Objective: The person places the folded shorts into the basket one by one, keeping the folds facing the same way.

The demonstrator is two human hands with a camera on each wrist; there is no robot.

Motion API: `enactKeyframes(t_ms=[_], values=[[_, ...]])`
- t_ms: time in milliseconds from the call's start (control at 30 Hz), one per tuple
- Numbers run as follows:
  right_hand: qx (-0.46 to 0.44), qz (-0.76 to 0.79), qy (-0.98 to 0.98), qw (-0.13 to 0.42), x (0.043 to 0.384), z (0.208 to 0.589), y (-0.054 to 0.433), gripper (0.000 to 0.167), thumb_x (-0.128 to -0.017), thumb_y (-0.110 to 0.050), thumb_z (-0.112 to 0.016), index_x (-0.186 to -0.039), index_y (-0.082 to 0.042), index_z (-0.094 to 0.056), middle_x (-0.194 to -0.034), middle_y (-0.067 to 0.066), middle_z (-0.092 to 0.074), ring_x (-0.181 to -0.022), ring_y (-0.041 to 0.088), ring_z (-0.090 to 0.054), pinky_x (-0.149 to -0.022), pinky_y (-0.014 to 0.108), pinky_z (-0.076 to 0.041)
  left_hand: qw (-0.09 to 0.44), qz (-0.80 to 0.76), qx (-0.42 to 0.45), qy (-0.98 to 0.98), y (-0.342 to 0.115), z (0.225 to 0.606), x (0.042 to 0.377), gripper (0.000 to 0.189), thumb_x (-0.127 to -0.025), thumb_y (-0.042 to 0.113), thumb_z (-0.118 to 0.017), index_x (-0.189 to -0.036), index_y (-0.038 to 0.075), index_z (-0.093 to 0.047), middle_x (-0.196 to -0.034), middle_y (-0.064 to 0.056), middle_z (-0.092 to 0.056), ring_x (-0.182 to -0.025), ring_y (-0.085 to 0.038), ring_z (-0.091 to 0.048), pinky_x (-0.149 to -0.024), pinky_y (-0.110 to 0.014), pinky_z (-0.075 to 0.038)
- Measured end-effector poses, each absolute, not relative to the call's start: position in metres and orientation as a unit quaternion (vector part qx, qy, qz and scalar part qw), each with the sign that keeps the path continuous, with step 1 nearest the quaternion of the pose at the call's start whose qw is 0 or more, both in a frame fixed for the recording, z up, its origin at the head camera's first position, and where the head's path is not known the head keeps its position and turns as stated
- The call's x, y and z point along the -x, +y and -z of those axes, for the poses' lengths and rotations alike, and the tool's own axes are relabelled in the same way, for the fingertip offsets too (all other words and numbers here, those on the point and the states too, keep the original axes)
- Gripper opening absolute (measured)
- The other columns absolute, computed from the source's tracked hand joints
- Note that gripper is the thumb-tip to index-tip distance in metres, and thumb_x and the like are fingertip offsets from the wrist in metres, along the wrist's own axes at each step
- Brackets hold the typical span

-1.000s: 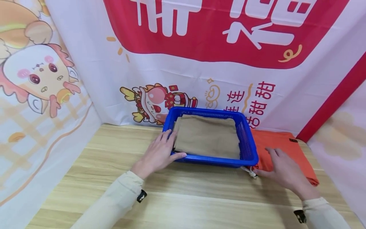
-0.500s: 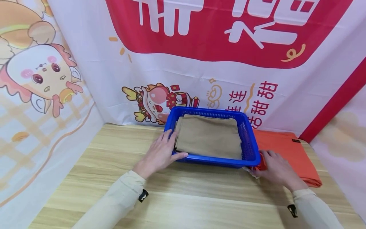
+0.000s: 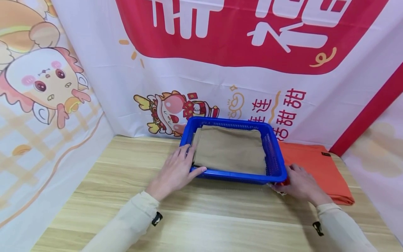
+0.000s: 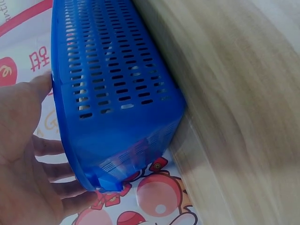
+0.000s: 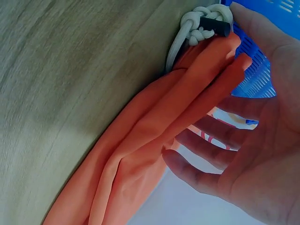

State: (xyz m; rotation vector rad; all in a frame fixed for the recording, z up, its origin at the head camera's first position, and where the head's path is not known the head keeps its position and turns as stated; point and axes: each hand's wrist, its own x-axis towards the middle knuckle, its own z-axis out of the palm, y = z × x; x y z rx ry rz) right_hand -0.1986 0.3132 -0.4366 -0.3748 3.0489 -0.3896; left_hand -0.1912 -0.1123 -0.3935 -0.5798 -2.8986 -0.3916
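A blue plastic basket (image 3: 233, 176) sits at the back of the table, with folded khaki cloth (image 3: 230, 150) lying inside. My left hand (image 3: 174, 171) rests on its left rim, thumb over the front rim; the left wrist view shows those fingers fairly straight along the edge. At the front right corner is my right hand (image 3: 302, 183), its thumb touching the blue plastic in the right wrist view. The other fingers are loosely bent beside an orange drawstring bag (image 5: 145, 122). A knotted white cord (image 5: 197, 28) with a black toggle shows at the bag's end.
The wooden table (image 3: 195, 217) extends in front of the basket. A printed white and red cloth backdrop (image 3: 220, 77) hangs right behind it. Another printed cloth (image 3: 41, 122) stands along the left side.
My right hand has moved left from over the orange bag to the basket's front right corner. The left hand stays on the left rim.
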Motion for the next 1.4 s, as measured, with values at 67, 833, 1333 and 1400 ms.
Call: enactKeyframes(t_ms=[67,833,1333,1400], values=[[0.122,0.123,0.985,0.022,0.199,0.438,0.314,0.084,-0.076,-0.058,-0.084,-0.132,-0.001,-0.058,-0.102,0.016,-0.057,-0.091,0.034,-0.051,-0.071,0.051,-0.047,0.095,0.117,0.199,-0.968,-0.111,0.394,0.190,0.084,-0.098,0.064,-0.050,-0.155,0.004,-0.038,-0.152,-0.023,-0.043,-0.139,-0.040,-0.041,-0.111,-0.060,-0.036],[0.151,0.107,0.981,0.056,0.173,0.433,0.308,0.080,-0.082,-0.050,-0.082,-0.134,0.005,-0.054,-0.079,0.002,-0.058,-0.068,0.020,-0.051,-0.057,0.037,-0.040,0.162,0.137,0.230,-0.950,-0.101,0.393,0.172,0.069,-0.099,0.049,-0.061,-0.149,0.003,-0.047,-0.145,-0.021,-0.050,-0.134,-0.038,-0.046,-0.110,-0.055,-0.041],[0.112,0.100,0.985,0.088,0.134,0.429,0.294,0.065,-0.076,-0.057,-0.083,-0.104,-0.005,-0.056,-0.069,0.000,-0.042,-0.062,0.016,-0.042,-0.053,0.032,-0.030,0.189,0.157,0.320,-0.915,-0.069,0.385,0.139,0.043,-0.099,0.037,-0.065,-0.133,0.011,-0.063,-0.127,-0.007,-0.063,-0.119,-0.025,-0.058,-0.099,-0.044,-0.049],[0.107,0.094,0.985,0.094,0.129,0.428,0.292,0.070,-0.075,-0.059,-0.083,-0.108,-0.003,-0.057,-0.071,0.001,-0.046,-0.063,0.017,-0.044,-0.053,0.033,-0.033,0.185,0.156,0.337,-0.910,-0.066,0.384,0.135,0.042,-0.099,0.037,-0.065,-0.132,0.011,-0.064,-0.123,-0.005,-0.065,-0.115,-0.023,-0.060,-0.096,-0.041,-0.051]])
